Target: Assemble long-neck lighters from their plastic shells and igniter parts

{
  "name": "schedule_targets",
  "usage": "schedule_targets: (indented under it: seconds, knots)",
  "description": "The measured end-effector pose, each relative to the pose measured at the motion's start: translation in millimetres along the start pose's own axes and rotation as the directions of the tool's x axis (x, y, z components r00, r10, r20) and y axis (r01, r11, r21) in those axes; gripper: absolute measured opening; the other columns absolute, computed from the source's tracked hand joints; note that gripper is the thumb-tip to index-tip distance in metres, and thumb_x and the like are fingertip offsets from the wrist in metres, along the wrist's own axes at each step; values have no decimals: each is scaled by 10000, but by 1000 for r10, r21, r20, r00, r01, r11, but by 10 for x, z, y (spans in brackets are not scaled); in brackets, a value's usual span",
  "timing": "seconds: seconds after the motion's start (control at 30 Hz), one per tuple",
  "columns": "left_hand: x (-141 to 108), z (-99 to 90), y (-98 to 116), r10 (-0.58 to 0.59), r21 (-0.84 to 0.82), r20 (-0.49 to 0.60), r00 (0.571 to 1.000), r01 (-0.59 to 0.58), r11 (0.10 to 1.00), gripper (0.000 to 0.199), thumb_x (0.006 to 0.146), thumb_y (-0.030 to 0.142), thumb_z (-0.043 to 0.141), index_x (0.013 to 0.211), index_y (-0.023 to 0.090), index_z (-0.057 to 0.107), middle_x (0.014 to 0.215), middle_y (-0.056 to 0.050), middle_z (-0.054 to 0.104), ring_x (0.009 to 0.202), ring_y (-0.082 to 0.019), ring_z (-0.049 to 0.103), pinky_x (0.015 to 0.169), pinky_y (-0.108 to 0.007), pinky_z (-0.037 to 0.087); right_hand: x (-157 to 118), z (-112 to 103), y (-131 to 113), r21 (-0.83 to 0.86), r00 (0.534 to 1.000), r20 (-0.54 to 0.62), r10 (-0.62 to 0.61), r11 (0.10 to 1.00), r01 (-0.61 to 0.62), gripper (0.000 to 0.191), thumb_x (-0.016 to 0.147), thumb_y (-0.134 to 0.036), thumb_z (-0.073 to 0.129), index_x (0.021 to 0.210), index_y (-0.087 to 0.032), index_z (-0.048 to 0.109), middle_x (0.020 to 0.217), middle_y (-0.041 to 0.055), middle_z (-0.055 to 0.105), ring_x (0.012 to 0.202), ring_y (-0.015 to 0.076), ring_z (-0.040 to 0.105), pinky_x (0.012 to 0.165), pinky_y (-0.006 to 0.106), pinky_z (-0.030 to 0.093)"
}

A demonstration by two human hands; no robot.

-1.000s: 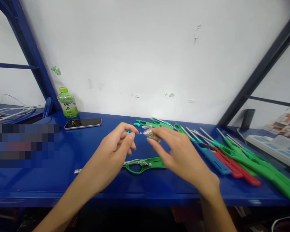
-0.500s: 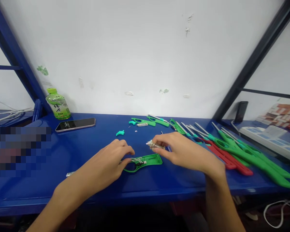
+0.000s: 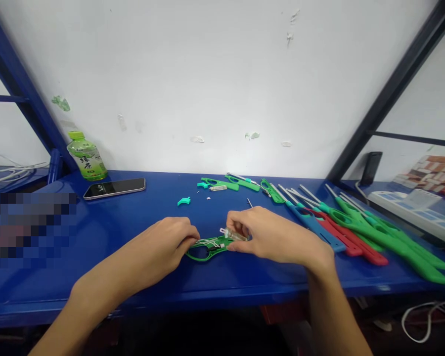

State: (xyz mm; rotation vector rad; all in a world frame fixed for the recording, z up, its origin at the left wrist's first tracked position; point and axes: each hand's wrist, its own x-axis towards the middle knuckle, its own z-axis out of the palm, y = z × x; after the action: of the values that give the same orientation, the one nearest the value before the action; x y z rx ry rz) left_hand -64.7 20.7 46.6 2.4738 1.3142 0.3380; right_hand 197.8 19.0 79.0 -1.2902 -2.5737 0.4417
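Observation:
On the blue bench lies an opened green lighter half-shell (image 3: 203, 256), its inside facing up, with white wires and a small black part in it. My left hand (image 3: 170, 242) pinches the shell's left end with thumb and fingers. In my right hand (image 3: 254, 230) is a small clear fuel tank (image 3: 236, 235) with a white-tipped valve pointing left. The tank is held just over the right part of the shell, which the hand partly covers; I cannot tell whether they touch. Behind the hands rests a loose teal trigger (image 3: 184, 200).
Several long-nosed lighters (image 3: 356, 222) in green, red and blue lie at the right. More green shell parts (image 3: 222, 184) and another fuel tank (image 3: 218, 188) are near the wall. At the left are a phone (image 3: 114, 188) and a green bottle (image 3: 88, 157).
My right hand has moved left and slightly down, bringing the fuel tank over the green shell. My left hand keeps its hold on the shell's left end. The view has shifted slightly.

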Motion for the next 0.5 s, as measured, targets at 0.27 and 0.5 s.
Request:
schedule_targets:
  seconds: [0.27, 0.5]
  knots:
    - [2, -14, -34, -2, 8, -7, 1000, 2, 1000, 282, 1056, 318, 494, 1035, 275, 771, 1051, -25, 767, 990, -231, 683, 866, -335, 447, 23, 19, 155, -83, 993, -121, 18, 996, -28, 108, 997, -296, 729, 1071, -236, 782, 912, 12, 776, 803, 189, 704, 706, 312, 482]
    - [36, 12, -34, 1, 12, 11, 1000, -1, 1000, 223, 1021, 301, 562, 936, 260, 765, 948, -34, 732, 873, -224, 658, 758, -328, 428, 114, 98, 326, -268, 966, -212, 147, 942, -202, 271, 978, -273, 746, 1227, -171, 782, 982, 85, 814, 855, 273, 759, 735, 384, 527]
